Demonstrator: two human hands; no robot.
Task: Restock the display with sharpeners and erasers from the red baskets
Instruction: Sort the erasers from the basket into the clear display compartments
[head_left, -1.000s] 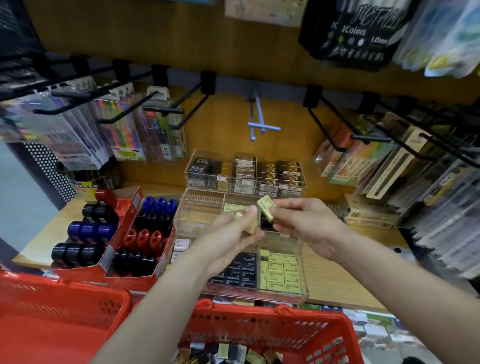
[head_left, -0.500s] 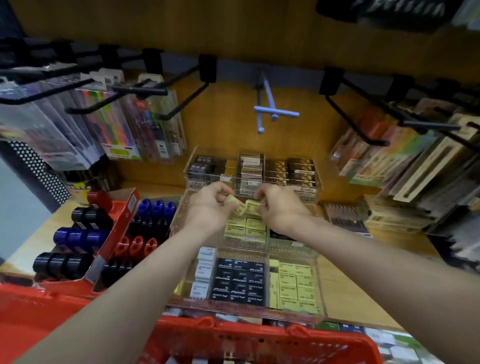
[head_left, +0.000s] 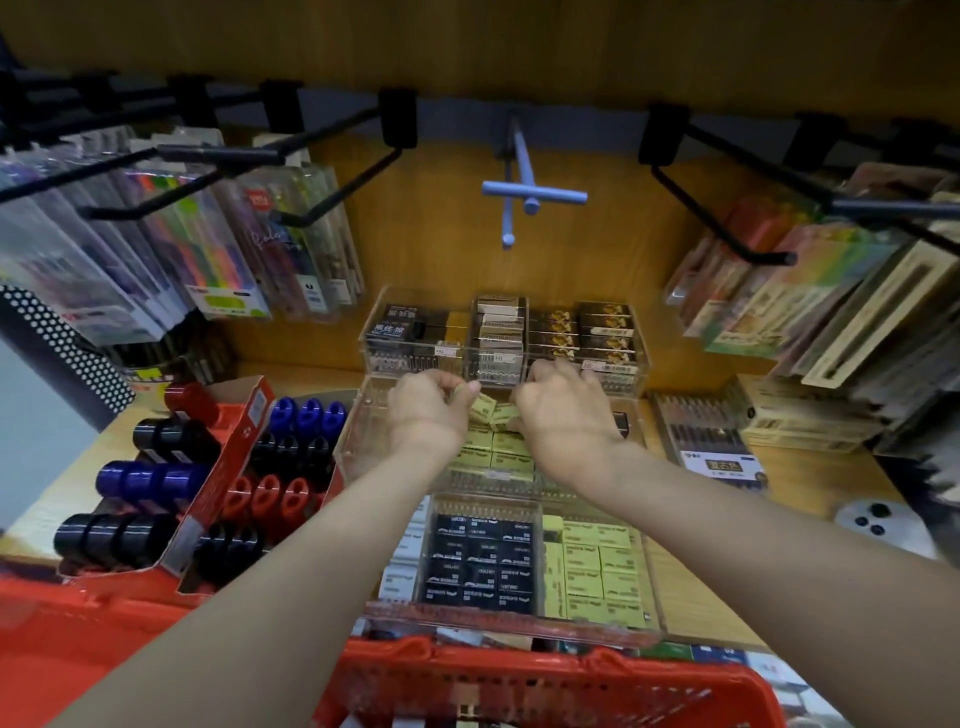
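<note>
Red baskets (head_left: 561, 686) fill the frame's bottom edge. Beyond, at mid-frame, the left hand (head_left: 426, 410) and right hand (head_left: 566, 410) each pinch a yellow-green eraser (head_left: 482, 406) (wrapped) over the clear middle tray (head_left: 358, 441), fingers curled.

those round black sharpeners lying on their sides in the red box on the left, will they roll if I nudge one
Probably, if freed. The black sharpeners look cylindrical and lie on their sides, so a loose one would likely roll. Packed in rows inside the red box, neighbours and walls should hold them. Their glossy plastic may feel slippery.
</note>
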